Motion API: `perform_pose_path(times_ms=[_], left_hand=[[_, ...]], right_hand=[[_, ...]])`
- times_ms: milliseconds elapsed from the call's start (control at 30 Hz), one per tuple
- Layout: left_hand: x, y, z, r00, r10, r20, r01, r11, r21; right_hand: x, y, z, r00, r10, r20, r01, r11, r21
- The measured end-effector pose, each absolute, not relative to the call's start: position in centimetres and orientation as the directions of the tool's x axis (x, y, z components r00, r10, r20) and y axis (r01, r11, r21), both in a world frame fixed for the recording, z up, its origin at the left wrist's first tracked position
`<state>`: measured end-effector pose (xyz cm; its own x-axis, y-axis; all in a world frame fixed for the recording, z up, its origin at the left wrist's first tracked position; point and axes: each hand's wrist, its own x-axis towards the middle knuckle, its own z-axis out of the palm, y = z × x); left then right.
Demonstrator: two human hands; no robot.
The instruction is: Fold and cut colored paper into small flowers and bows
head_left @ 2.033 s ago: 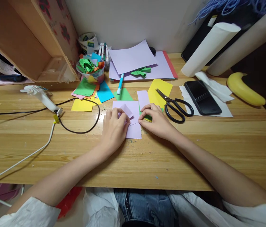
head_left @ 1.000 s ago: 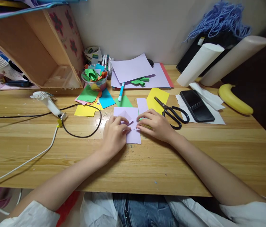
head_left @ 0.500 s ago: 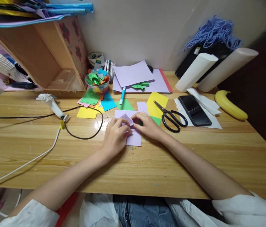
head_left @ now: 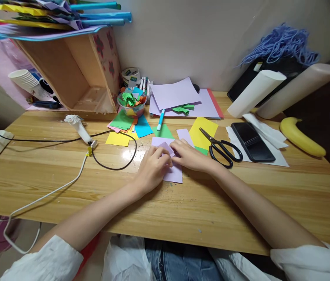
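Note:
Both hands are at a small folded piece of purple paper (head_left: 166, 147), low over purple paper (head_left: 174, 176) lying on the table. My left hand (head_left: 154, 166) comes from the left, its fingers curled and closed on the folded piece. From the right, my right hand (head_left: 190, 156) pinches the piece's right edge with bent fingers. Fingers hide most of the folds. Close by on the right, black-handled scissors (head_left: 220, 148) lie partly on a yellow sheet (head_left: 201, 128). A small purple strip (head_left: 186, 136) lies just behind my right hand.
Behind the hands are a blue marker (head_left: 161, 120), coloured paper pieces (head_left: 120, 120) and a tub of scraps (head_left: 132, 102). A glue gun (head_left: 78, 128) with its cords stands left. A phone (head_left: 252, 142) and a banana (head_left: 302, 136) lie right. A cardboard box (head_left: 65, 70) stands back left.
The view has shifted, so everything sits further right in the picture and a power strip shows at left. My hands stay on the folded purple paper, which now lies flatter under the fingers.

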<state>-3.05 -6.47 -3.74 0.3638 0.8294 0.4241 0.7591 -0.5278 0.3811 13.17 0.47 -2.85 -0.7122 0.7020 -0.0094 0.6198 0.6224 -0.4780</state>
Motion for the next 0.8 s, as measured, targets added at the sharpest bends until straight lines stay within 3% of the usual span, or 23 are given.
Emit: perform_pose_path(times_ms=[167, 300, 433, 567, 700, 800], left_hand=[[-3.3, -6.6, -3.5, 0.372, 0.844, 0.386, 0.761, -0.515, 0.395], [-3.4, -7.0, -2.6, 0.380, 0.850, 0.365, 0.755, -0.513, 0.409], [-3.3, -8.0, -1.5, 0.250, 0.925, 0.285, 0.749, -0.372, 0.548], [-3.2, -8.3, -1.4, 0.105, 0.992, 0.076, 0.703, -0.128, 0.700], [-3.0, -7.7, -2.0, 0.173, 0.971, -0.164, 0.388, 0.085, 0.918], [-2.8, -6.9, -2.2, 0.226, 0.938, -0.264, 0.089, 0.250, 0.964]], right_hand=[[13.0, 1.1, -2.3, -0.746, 0.666, 0.000, 0.593, 0.665, -0.455], [13.1, 0.9, -1.9, -0.705, 0.709, 0.026, 0.583, 0.600, -0.549], [13.8, 0.3, -2.3, -0.526, 0.850, 0.027, 0.526, 0.350, -0.775], [14.1, -0.7, -3.1, -0.370, 0.925, -0.091, 0.221, -0.008, -0.975], [13.2, -1.9, -3.1, -0.292, 0.946, -0.143, 0.063, -0.131, -0.989], [12.5, -2.8, -2.9, -0.308, 0.946, -0.102, 0.029, -0.097, -0.995]])
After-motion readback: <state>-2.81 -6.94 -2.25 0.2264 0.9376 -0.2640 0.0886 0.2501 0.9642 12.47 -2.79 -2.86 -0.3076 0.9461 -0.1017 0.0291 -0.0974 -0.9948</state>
